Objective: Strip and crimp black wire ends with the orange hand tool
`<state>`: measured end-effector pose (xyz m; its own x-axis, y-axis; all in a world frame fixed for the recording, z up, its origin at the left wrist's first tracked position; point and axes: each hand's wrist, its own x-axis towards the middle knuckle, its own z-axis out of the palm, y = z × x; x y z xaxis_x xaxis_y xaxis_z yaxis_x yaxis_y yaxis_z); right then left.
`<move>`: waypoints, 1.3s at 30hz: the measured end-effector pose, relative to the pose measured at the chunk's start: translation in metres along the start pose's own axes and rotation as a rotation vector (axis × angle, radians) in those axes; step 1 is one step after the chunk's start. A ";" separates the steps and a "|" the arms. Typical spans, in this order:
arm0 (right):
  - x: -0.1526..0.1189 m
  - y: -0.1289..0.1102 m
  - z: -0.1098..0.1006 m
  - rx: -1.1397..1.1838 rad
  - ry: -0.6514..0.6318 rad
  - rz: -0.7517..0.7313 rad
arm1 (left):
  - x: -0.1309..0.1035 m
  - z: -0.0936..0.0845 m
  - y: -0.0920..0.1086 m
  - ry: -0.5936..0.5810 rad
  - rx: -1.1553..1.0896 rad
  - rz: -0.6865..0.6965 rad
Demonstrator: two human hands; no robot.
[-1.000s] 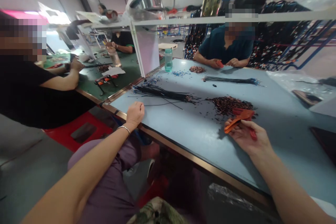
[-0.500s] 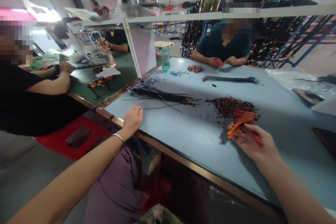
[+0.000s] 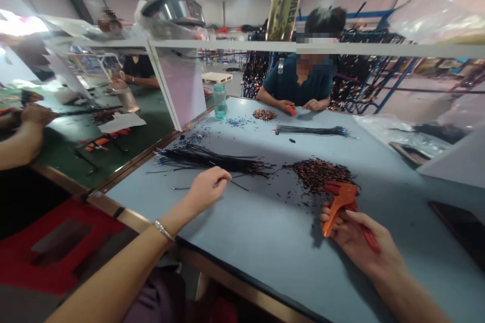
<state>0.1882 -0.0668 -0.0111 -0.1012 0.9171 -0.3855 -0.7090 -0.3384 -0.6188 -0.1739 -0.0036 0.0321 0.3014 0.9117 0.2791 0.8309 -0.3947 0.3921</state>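
My right hand [image 3: 358,242] is wrapped round an orange and red wire stripper [image 3: 340,204], its head pointing away from me over the near edge of a pile of cut insulation pieces [image 3: 318,171]. My left hand [image 3: 208,189] is over the table, just in front of a bundle of black wires [image 3: 212,157]. Its fingers are loosely bent, the thumb stands apart from them, and nothing shows between them. A single wire [image 3: 239,184] comes out to the right of this hand, partly hidden by it.
Across the blue-grey table [image 3: 246,232], a co-worker [image 3: 299,81] holds a red tool near another wire bundle [image 3: 312,131]. A green bottle [image 3: 220,102] stands by small blue scraps [image 3: 237,121]. A dark flat device [image 3: 458,229] lies right; a shelf [image 3: 242,46] spans above.
My left hand has moved from the table's front edge inward to the wire bundle. The right hand still holds the wire stripper. The view has turned slightly right and up.
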 end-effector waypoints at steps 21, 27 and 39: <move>0.003 0.001 0.002 -0.006 -0.024 -0.005 | 0.038 0.013 -0.014 -0.259 0.392 0.102; 0.003 0.002 0.002 0.013 -0.070 -0.009 | 0.046 -0.020 0.004 -0.100 0.503 0.117; 0.002 0.002 0.006 0.005 -0.097 -0.015 | -0.008 -0.036 0.020 0.088 0.402 0.337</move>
<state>0.1825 -0.0640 -0.0085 -0.1576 0.9382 -0.3082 -0.7141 -0.3239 -0.6206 -0.1761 -0.0226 0.0695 0.5564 0.7223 0.4107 0.8138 -0.5736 -0.0936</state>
